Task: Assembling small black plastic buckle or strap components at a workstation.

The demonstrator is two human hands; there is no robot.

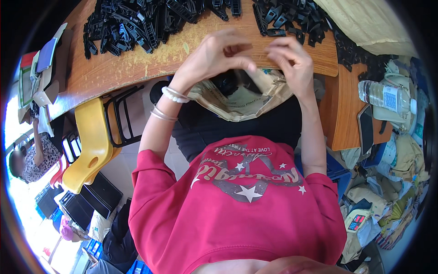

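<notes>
Both my hands are raised over the table's near edge, above an open brown paper bag (pixel 228 112) set between my lap and the table. My left hand (pixel 221 55) has its thumb held away from its curled fingers, and I see nothing between them. My right hand (pixel 294 61) faces it with fingers loosely bent and apart, the tips blurred by motion. Something dark shows in the bag's mouth; its kind is unclear. Beyond my left hand lies a large heap of black plastic parts (pixel 146 25). A smaller pile of black clip-like parts (pixel 292 20) sits beyond my right hand.
The worn wooden table (pixel 123 71) spans the front. On a side surface at right are a clear plastic bottle (pixel 388 97) and a phone (pixel 365 130). A yellow chair (pixel 93 137) stands at left, and another person (pixel 36 155) is farther left. Crumpled bags (pixel 374 201) crowd the right.
</notes>
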